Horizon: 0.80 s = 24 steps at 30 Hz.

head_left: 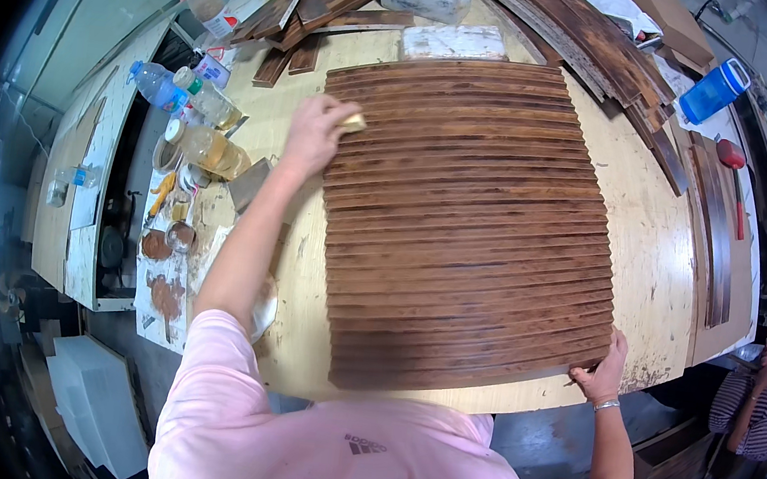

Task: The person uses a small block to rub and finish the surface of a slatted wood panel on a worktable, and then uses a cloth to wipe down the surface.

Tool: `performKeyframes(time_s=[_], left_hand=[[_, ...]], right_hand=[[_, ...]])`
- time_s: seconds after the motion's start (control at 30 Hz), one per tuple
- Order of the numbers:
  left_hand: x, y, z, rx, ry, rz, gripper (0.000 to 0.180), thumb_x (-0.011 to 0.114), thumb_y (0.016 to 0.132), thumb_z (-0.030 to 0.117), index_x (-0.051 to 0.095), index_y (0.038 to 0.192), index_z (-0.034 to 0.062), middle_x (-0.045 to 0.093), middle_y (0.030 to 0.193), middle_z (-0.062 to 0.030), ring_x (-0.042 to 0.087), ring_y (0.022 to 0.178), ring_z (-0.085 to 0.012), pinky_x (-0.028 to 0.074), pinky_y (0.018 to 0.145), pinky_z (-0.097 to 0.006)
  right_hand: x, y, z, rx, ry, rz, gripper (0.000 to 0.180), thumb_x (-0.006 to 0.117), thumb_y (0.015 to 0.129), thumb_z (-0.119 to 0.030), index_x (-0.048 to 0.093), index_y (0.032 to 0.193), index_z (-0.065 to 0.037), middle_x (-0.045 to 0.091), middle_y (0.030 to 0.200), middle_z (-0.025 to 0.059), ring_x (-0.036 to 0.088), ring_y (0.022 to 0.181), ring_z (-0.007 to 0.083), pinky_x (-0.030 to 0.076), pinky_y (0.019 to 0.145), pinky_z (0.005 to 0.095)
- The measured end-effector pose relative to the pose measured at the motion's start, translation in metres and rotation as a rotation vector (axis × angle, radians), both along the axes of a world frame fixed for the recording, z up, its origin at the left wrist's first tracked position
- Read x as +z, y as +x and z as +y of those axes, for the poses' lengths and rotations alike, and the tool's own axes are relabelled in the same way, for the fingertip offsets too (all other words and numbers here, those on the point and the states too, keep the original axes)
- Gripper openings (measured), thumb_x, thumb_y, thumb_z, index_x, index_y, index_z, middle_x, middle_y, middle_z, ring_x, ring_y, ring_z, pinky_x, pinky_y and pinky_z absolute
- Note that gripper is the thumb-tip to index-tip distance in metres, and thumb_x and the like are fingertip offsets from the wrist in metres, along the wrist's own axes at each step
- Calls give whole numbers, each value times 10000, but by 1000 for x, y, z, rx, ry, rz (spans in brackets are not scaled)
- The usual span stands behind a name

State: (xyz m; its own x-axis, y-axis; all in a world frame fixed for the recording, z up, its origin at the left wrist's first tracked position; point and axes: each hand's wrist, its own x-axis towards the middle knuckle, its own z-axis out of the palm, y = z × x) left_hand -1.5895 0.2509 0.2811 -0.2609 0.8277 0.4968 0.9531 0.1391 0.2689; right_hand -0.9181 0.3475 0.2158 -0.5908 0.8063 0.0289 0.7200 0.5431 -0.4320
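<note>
A dark brown wooden panel with a ribbed, slatted face (471, 221) lies flat on the pale worktable. My left hand (314, 130) is at the panel's far left edge, arm stretched forward. Between its fingertips sits a small, pale yellow block (352, 123), perhaps a pad, touching the slat ends; its exact kind does not show. At the near right corner, my right hand (604, 367) grips the panel's edge, with the thumb at the front edge and the fingers along the side.
Plastic bottles, one holding yellowish liquid (209, 150), stand along the left. Wrapped white blocks (453, 43) and stacked brown boards (560, 18) lie at the far side. A blue bottle (714, 91) and a red-handled tool (732, 156) are right. Another person (752, 405) is at far right.
</note>
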Motion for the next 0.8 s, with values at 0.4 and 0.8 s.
performKeyframes(time_s=[0.4,0.8], left_hand=[[6,-18,-24,96,-162,-3,351,676,759,-67,791,994,167,664,970,-55,617,998,-289,481,910,-412],[-6,37,42,-31,-81,80,326,672,789,-18,780,997,209,639,994,-9,593,1026,-240,437,929,-406]], right_hand=[[-3,2,-1,-25,-17,27,1250,809,541,-745,452,1449,35,523,1350,231,459,1292,411,376,1125,503],[4,-5,-2,-20,-7,50,1260,732,569,-855,477,1433,27,541,1340,230,473,1274,409,370,1119,506]])
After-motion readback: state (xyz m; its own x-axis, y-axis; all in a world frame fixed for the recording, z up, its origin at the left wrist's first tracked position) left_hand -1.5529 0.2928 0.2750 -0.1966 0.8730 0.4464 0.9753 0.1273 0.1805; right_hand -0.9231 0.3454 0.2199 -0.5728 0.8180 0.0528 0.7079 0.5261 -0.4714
